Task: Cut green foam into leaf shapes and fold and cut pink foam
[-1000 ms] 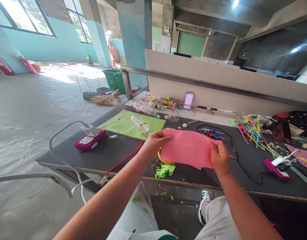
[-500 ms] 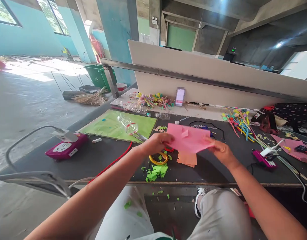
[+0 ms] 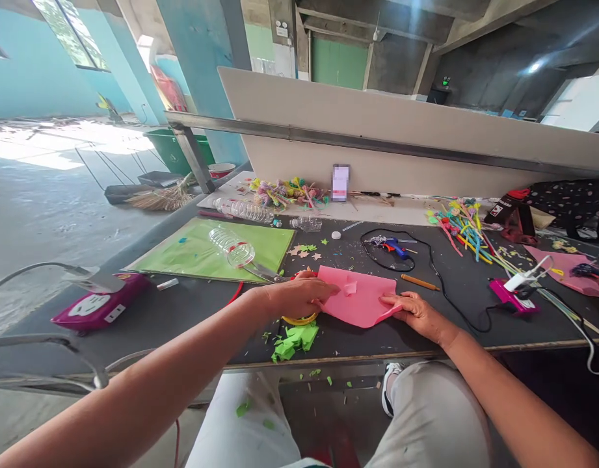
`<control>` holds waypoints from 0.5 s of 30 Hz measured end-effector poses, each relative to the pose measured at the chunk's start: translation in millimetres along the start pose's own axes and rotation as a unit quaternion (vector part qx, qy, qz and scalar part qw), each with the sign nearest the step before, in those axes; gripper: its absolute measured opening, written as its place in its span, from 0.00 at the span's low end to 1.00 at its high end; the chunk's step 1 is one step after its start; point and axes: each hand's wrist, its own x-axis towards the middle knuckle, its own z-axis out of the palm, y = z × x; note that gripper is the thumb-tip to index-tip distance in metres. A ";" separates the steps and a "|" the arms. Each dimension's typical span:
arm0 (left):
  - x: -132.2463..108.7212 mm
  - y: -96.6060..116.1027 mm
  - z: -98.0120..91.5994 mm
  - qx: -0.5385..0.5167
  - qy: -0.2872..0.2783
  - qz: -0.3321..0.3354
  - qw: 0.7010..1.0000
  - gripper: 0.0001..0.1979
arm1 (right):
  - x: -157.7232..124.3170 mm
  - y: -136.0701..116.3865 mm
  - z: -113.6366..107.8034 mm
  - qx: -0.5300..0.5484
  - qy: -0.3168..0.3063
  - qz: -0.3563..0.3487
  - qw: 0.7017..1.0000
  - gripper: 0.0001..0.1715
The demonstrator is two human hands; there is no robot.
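Paper has come down: the pink sheet [image 3: 362,305], stretched out in the air 1 second ago and tilted 0.5 seconds ago, now sits low over the dark desk [image 3: 377,341], near its front edge. Whether its whole underside touches the desktop cannot be told. The left hand [image 3: 302,296] grasps the sheet's left edge, fingers reaching over the top; the right hand [image 3: 423,316] pinches the right edge, where the paper curls upward. Neither of the 2 hands has let go. On top rests 1 small pink piece [image 3: 350,288], hidden from view 1 second ago. The orange paper visible 0.5 seconds ago is out of sight, presumably covered. This suggests that the handling has shifted from holding the sheet up to positioning it at the desk. A yellow loop [image 3: 299,320] lies partly under the left hand, beside green scraps [image 3: 295,341]; a brown stick [image 3: 420,282] lies near the right hand.
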 end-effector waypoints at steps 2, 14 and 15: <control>6.1 5.7 -1.5 0.034 -0.025 0.006 0.999 0.07 | -0.9 -0.8 -3.1 -0.003 0.000 0.005 1.000 0.15; 46.2 60.0 12.7 0.049 -0.073 0.067 0.994 0.10 | -52.4 -2.3 -53.3 -0.024 0.085 -0.012 0.996 0.14; 47.7 63.2 11.4 0.029 -0.066 0.073 0.995 0.10 | -56.2 -3.3 -55.4 -0.021 0.100 -0.018 0.995 0.14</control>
